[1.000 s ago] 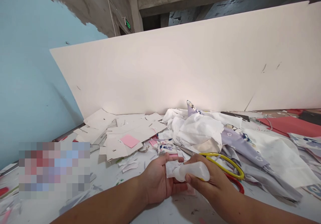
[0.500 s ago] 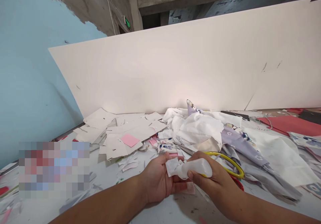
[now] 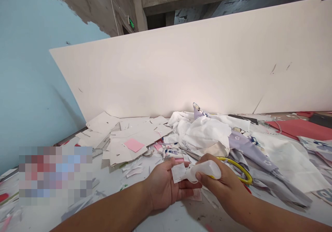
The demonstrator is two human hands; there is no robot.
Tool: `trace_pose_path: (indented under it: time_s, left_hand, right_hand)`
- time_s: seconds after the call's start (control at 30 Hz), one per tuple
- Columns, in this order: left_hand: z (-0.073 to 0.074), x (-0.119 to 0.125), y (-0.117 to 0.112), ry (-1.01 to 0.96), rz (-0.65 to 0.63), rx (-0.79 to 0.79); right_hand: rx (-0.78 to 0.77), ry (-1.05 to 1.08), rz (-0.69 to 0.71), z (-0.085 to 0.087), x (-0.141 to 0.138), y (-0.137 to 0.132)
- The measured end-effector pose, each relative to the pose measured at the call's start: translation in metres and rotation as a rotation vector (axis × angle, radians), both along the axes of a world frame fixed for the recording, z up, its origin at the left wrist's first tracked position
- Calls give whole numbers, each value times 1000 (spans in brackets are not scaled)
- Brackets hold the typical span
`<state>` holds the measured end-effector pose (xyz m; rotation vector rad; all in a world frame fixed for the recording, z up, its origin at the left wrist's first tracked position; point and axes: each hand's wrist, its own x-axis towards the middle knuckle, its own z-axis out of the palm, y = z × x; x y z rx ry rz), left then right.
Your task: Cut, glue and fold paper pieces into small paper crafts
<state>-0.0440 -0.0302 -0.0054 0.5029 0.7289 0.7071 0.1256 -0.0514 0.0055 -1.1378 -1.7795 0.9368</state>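
Observation:
My left hand (image 3: 163,187) is turned palm up, and a small white piece (image 3: 178,173) of paper or cloth rests on its fingers, held near the thumb. In my right hand (image 3: 220,183) is a white plastic glue bottle (image 3: 206,169), tilted with its narrow end down against the right edge of the white piece. A pale pink scrap (image 3: 197,195) shows by the left fingertips. Just behind my right hand lie scissors with a yellow handle (image 3: 245,169), partly hidden by that hand.
White card pieces (image 3: 140,135) are heaped to the left, a pink slip (image 3: 134,144) on top. Crumpled white and lilac fabric (image 3: 204,131) lies behind the hands. Red sheets (image 3: 306,128) are at far right. A white board (image 3: 181,69) stands along the table's back.
My right hand and the glue bottle have shifted slightly right and up, along the white piece's edge. The left hand has stayed almost still.

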Motion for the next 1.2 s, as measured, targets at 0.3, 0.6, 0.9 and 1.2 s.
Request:
trace_pose_path:
  time_s: [0.3, 0.6, 0.9, 1.2]
  left_hand:
    - [-6, -1, 1, -31, -34, 17]
    - [-2, -1, 0, -4, -30, -4]
    - [-1, 1, -1, 1, -24, -4]
    - [-1, 0, -1, 1, -26, -4]
  right_hand:
    - [35, -33, -38, 7, 1, 2]
    - [50, -13, -65, 7, 5, 2]
    - [67, -15, -104, 9, 5, 4]
    - [83, -63, -153, 7, 9, 5]
